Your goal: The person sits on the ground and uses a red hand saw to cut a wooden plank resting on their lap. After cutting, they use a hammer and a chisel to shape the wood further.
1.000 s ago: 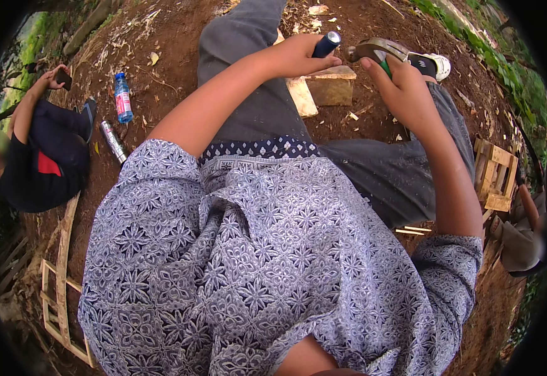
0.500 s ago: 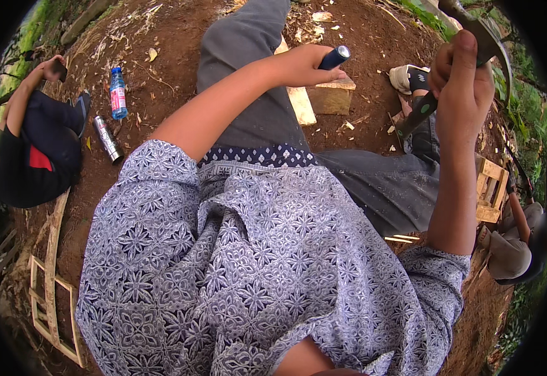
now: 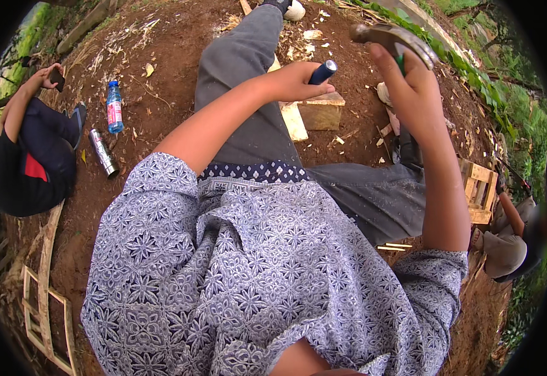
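My left hand reaches out over my left leg, its fingers clenched around a dark blue handle whose end pokes out toward the far right. Just below that hand a wooden block sits on the red-brown dirt ground, with a pale strip of wood leaning against its left side. My right hand is raised on the right, fingers grasping the green grip of a curved blade whose rusty metal arcs over the top of my fist toward the left. The two hands are near each other but apart.

Far left, a plastic water bottle with a blue cap and a silver flask lie on the dirt, just beside a seated person in dark clothes. A small wooden crate stands at the right, next to another crouching person. A wooden frame lies at the near left.
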